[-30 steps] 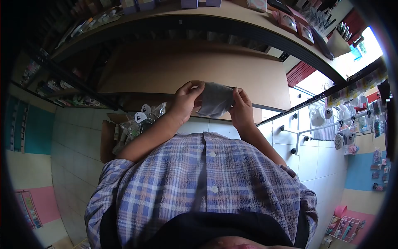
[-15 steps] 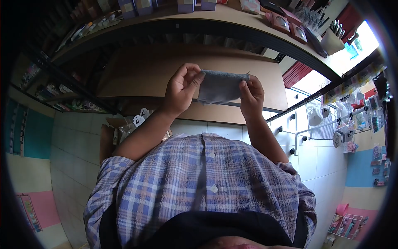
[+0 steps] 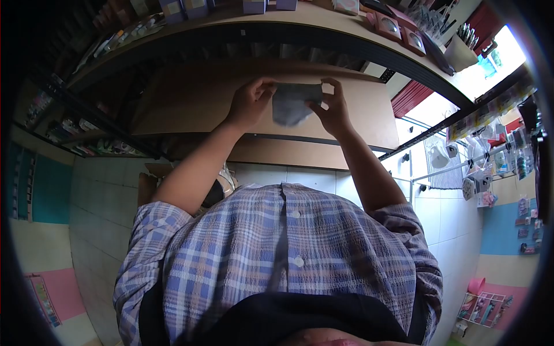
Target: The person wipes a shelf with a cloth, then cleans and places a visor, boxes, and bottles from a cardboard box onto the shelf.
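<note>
A folded grey cloth (image 3: 295, 104) hangs upright between my two hands, above the brown shelf board. My left hand (image 3: 251, 104) is closed on its top left corner, thumb and fingers pinched together. At the right edge, my right hand (image 3: 333, 108) touches the cloth with its thumb on the front face and its index finger at the top corner. A gap shows between that thumb and index finger. The cloth's lower edge is loose, uneven and slightly blurred.
The brown shelf board (image 3: 190, 104) lies behind the hands. An upper shelf (image 3: 323, 18) with a black metal edge carries boxes and small goods. A cardboard box (image 3: 147, 187) stands on the tiled floor at left. Hanging goods (image 3: 499, 155) are at right.
Both hands have moved forward and up with the cloth, farther over the shelf board. My right hand's thumb and index finger have spread apart at the cloth's right edge.
</note>
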Available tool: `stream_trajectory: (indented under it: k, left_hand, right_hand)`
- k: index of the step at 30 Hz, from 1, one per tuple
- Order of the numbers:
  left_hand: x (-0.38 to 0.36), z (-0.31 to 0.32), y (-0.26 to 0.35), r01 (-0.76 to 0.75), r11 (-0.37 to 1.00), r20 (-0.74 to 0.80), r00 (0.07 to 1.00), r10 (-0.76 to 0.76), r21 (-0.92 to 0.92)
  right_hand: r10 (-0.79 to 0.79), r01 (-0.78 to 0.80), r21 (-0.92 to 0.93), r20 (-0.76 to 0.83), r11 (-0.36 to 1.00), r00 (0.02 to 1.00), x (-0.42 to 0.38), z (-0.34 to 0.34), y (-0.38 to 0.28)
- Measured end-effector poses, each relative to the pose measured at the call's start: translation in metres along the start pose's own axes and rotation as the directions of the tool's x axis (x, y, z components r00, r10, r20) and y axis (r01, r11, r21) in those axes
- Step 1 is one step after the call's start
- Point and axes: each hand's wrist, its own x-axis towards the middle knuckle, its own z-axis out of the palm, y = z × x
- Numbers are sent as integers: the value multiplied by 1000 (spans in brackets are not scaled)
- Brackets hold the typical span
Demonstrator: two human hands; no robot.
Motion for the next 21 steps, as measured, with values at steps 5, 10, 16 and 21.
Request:
stream_trajectory:
  k: [5, 10, 16, 21]
  left_hand:
    - [-30, 6, -63, -82, 960, 99, 993, 57, 269]
    - [-83, 12, -103, -107, 942, 228, 973, 34, 319]
    - [-71, 21, -106, 27, 972, 158, 985, -65, 233]
    - [-3, 36, -149, 292, 956, -76, 954, -289, 32]
  right_hand:
    - [1, 48, -295, 166, 954, 986, -12, 10, 75]
    - [94, -10, -325, 243, 946, 965, -73, 26, 84]
    - [245, -216, -195, 134, 957, 960, -62, 29, 108]
    - [418, -418, 26, -1, 908, 908, 0, 34, 121]
